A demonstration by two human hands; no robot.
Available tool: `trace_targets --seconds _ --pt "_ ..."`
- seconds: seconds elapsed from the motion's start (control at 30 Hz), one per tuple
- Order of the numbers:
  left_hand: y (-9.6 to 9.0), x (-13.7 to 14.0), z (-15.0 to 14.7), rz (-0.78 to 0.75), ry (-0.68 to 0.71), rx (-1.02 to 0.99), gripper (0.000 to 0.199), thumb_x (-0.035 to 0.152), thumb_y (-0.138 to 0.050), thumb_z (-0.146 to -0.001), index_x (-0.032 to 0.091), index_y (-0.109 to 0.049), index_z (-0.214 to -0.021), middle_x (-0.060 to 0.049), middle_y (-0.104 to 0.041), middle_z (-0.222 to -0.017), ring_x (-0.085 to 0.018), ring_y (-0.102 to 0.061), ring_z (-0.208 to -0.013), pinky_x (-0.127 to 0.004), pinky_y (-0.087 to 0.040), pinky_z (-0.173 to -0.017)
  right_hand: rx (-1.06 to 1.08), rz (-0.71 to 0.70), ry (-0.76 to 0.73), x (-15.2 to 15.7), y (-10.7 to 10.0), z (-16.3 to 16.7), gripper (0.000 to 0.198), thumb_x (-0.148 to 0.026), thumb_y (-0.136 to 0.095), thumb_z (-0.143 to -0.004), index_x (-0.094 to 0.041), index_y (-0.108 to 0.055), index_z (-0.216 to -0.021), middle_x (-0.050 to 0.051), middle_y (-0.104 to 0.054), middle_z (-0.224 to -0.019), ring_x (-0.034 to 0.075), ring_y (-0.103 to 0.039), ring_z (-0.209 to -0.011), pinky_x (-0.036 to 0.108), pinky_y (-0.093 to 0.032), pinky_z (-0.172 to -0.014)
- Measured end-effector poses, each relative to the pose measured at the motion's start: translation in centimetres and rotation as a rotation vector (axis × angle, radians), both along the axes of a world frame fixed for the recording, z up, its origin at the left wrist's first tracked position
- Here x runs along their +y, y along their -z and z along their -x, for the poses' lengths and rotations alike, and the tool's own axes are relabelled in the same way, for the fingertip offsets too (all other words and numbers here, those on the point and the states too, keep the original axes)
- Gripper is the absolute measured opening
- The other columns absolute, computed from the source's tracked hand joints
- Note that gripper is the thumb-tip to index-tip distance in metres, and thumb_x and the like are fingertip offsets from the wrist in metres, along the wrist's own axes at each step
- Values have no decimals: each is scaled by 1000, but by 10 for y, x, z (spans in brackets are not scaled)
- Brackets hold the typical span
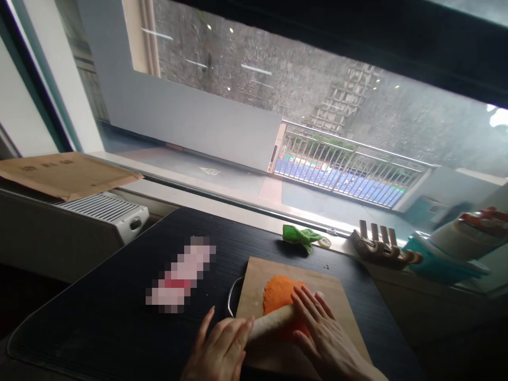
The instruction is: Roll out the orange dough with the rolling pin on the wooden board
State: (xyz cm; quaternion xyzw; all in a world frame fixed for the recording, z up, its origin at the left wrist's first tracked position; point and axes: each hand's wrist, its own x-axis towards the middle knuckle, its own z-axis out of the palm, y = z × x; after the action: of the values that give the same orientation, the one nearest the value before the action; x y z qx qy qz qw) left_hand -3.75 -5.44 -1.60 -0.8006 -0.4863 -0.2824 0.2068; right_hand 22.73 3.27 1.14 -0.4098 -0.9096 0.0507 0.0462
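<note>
Black desk [119,296] carries a wooden board [341,307]; on it lies orange dough [280,293]. I see left hand [220,349] and right hand [323,338] spread flat, palms pressing a rolling pin [272,321] evenly across the dough.

A pale wooden rolling pin [273,320] lies slantwise across flattened orange dough [280,293] on the cutting board [254,288].

Both hands lie flat, palms down and fingers stretched forward, side by side low in view. The left hand [220,346] angles inward to the right; the right hand [323,336] angles inward to the left, fingers slightly spread.
</note>
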Motion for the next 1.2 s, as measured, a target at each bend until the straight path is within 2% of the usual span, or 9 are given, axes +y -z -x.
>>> trace_targets --seconds 0.1,0.2,0.37,0.47,0.57,0.77,0.87,1.07,1.2 --pt "1 4 2 -11 -44 -27 42 16 -45 -86 21 -49 -128 -2 -67 -109 -16 -59 -102 -39 -26 -110 -22 29 22 14 -4 14 60 -54 -30 -94 -23 -24 -146 5 -26 -150 22 -18 -139 46 -19 -113" --pt "3 20 6 -2 -145 -110 38 18 -45 -88 20 -50 -126 -3 -67 -104 -18 -59 -99 -45 -27 -107 -58 103 115 58 -16 67 55 -50 -25 -96 -19 -37 -140 8 -29 -149 22 -18 -139 44 -21 -111" --pt "-2 36 15 42 -257 -201 29 20 -45 -89 20 -56 -116 -6 -66 -101 -23 -57 -101 -53 -32 -101 -39 134 213 110 -30 135 56 -51 -21 -97 -19 -35 -140 12 -31 -148 23 -22 -138 45 -26 -107" --pt "-9 30 13 25 -202 -246 27 18 -48 -88 23 -58 -112 -3 -64 -99 -21 -57 -101 -52 -31 -103 -36 135 218 96 -29 123 55 -52 -22 -96 -21 -37 -139 9 -33 -147 24 -21 -138 45 -25 -107" --pt "-15 18 1 32 -74 -312 24 17 -50 -86 27 -61 -104 1 -62 -91 -16 -59 -95 -46 -28 -107 -22 69 139 53 -16 75 49 -49 -23 -97 -28 -41 -136 3 -37 -145 23 -18 -139 46 -23 -109" --pt "-18 8 -21 56 100 -391 22 22 -54 -84 28 -62 -104 1 -63 -86 -14 -60 -86 -39 -35 -103 22 -133 78 -14 15 -9 60 -47 -31 -95 -27 -10 -148 4 -23 -151 22 -20 -138 47 -25 -111" --pt "-11 16 -16 74 40 -372 26 20 -54 -85 26 -60 -109 1 -64 -92 -16 -59 -92 -44 -30 -106 -25 -34 126 9 5 13 55 -47 -25 -96 -21 -25 -145 5 -27 -149 22 -18 -139 45 -21 -113" --pt "4 32 15 60 -151 -333 32 23 -51 -88 25 -53 -120 0 -65 -94 -17 -60 -91 -46 -33 -99 -54 94 263 100 -27 115 51 -46 -23 -97 -19 -42 -136 9 -34 -146 23 -23 -137 46 -25 -108" --pt "3 18 23 40 -178 -323 33 23 -51 -88 26 -53 -121 -1 -65 -95 -18 -59 -92 -43 -38 -96 -43 103 242 97 -28 116 50 -48 -26 -96 -22 -44 -135 8 -35 -146 23 -22 -138 46 -24 -109"
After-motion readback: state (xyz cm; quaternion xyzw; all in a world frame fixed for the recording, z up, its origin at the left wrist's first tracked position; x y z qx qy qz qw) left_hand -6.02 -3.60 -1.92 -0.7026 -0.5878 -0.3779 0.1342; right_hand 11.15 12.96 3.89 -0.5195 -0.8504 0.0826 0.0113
